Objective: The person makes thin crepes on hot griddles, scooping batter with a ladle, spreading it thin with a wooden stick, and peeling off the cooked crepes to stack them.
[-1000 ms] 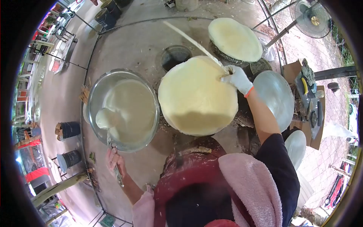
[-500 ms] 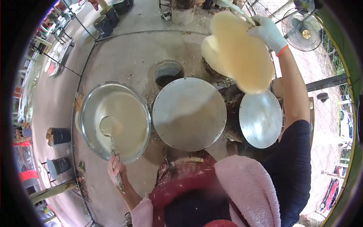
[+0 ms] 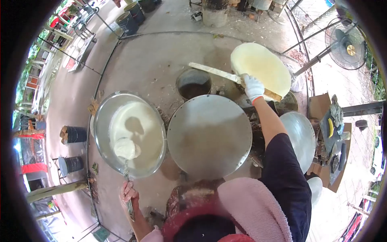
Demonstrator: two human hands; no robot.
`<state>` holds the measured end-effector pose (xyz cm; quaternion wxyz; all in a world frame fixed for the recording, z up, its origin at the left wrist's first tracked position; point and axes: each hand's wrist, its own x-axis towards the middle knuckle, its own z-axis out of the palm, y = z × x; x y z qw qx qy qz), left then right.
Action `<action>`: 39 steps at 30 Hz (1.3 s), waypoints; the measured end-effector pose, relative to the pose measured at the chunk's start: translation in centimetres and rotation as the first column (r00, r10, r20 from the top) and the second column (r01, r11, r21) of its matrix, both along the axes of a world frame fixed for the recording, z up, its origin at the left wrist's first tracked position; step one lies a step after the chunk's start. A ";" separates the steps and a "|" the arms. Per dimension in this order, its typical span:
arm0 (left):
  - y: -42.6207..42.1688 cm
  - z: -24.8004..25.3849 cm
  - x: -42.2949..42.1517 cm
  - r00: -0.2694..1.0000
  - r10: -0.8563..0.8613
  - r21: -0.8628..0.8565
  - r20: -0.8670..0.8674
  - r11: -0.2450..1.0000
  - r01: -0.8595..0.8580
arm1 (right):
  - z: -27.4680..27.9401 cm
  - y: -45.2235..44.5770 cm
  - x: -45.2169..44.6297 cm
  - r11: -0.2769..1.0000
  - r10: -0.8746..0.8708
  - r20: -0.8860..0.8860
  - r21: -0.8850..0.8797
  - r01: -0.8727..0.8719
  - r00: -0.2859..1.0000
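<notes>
My bare left hand (image 3: pixel 129 193) is closed around the handle of a ladle (image 3: pixel 125 148), whose batter-coated bowl is over a wide metal basin (image 3: pixel 93 121) of pale batter (image 3: pixel 151 151). My right hand (image 3: pixel 253 88), in a white glove with an orange cuff, is closed on a long flat wooden stick (image 3: pixel 213 71). The left end of the stick is coated white; its right end is bare wood. Just beyond that hand lies a stack of round cream-coloured sheets (image 3: pixel 262 66). A large round steamer top (image 3: pixel 209 133) stands between the hands, with a damp-looking patch on it.
A second round metal plate (image 3: pixel 300 137) is to the right, beside a side board with a yellow object (image 3: pixel 331 127). An open dark drum (image 3: pixel 193 84) stands behind the steamer. A fan (image 3: pixel 346 44) is at the upper right. Buckets (image 3: pixel 72 134) line the left.
The sheet that hung from the stick in my right hand now lies flat on the stack. My right hand has come down and inward. The ladle has lifted from the batter towards me.
</notes>
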<state>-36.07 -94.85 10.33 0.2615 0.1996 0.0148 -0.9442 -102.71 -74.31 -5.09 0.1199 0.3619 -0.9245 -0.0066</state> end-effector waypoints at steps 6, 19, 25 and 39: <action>-3.2 -2.9 1.5 0.982 -0.114 -0.024 0.153 0.993 0.119 | 8.0 0.3 10.7 0.984 -0.119 0.238 -0.102 0.146 0.964; -17.9 -18.6 1.1 0.343 0.446 0.012 0.827 -0.624 0.781 | 8.9 7.8 57.3 0.731 -0.278 0.732 -0.259 0.631 0.622; -24.9 -27.4 -4.4 0.436 0.428 0.118 0.791 -0.807 0.579 | 7.4 5.3 64.9 0.646 -0.340 0.813 -0.163 0.745 0.473; -6.8 -24.0 16.0 0.627 -0.777 -0.087 0.055 0.621 0.779 | -1.8 6.6 81.9 0.716 0.015 0.988 0.098 0.691 -0.156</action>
